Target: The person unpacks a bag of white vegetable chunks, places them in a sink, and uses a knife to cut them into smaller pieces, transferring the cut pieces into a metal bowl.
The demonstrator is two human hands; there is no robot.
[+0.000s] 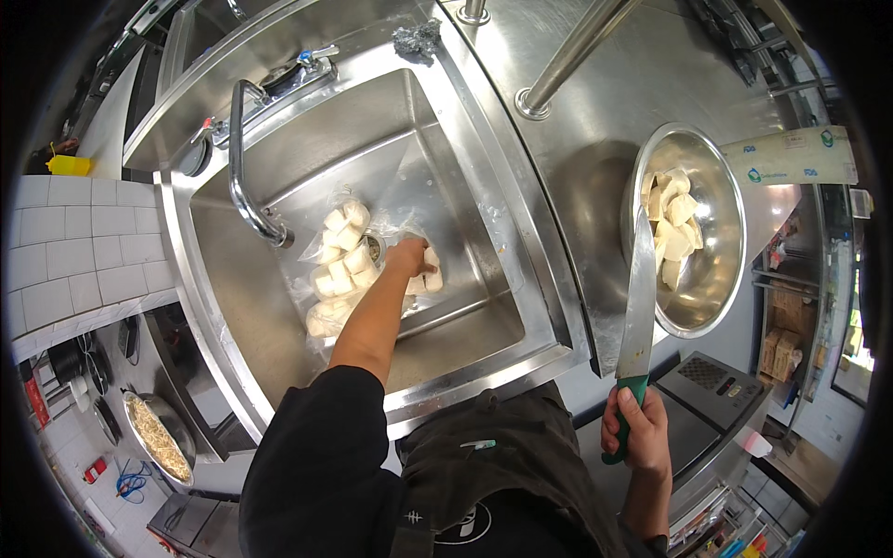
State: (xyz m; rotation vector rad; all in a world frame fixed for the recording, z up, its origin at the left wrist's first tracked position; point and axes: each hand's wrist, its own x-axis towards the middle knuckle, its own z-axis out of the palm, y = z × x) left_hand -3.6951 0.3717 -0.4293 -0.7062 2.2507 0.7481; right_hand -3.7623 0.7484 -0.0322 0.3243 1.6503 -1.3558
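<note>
My left hand (411, 257) reaches into the stainless-steel sink (446, 167), its fingers on a clear plastic bag of pale peeled root pieces (433, 273); the grip is partly hidden by the hand. Several more clear bags of pale chunks (340, 275) lie to its left on the sink floor. My right hand (636, 425) is closed round the green handle of a large kitchen knife (638, 307), blade pointing away from me. The blade's tip overlaps the near side of a steel mixing bowl (722, 279) in view, which holds pale cut pieces (673, 223).
A curved faucet (241, 153) reaches over the sink's left side. Steel wool (417, 40) sits on the back rim. Steel posts (579, 63) rise from the counter right of the sink. A printed plastic roll or bag (795, 159) lies beyond the bowl.
</note>
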